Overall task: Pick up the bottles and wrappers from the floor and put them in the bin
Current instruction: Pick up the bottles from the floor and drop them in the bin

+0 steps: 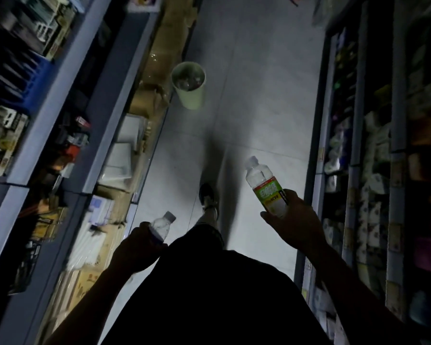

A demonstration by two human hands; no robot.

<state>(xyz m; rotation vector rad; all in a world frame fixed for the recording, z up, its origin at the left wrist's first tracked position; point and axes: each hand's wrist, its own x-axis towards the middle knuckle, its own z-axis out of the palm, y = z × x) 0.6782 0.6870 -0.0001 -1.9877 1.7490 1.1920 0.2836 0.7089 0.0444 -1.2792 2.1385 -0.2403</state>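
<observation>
Both our hands are out in front of us, each wrapped around a bottle. Our left hand (136, 241) sits low beside our hip, fingers curled round the lower half of a small clear bottle (161, 226) whose pale cap points up and away from us. Our right hand (292, 219) is raised higher and further forward, the arm stretched out, thumb and fingers gripping the base of a taller clear bottle with a green label (265, 186); its neck tilts up and to the left.

Ahead of us on the tiled floor (259, 95) stands a pale green round bin (190, 92), just beside the cardboard boxes (159, 58) lined along the foot of the left shelving (60, 108). Inside the bin we see clear, shiny things that look like bottles, though the dim light keeps us from counting them.

We count two bottles in our hands and one bin. One of our feet, in a dark shoe (207, 197), is on the floor between the two bottles. Stocked right shelving (373, 170) closes in the other side of the aisle.
</observation>
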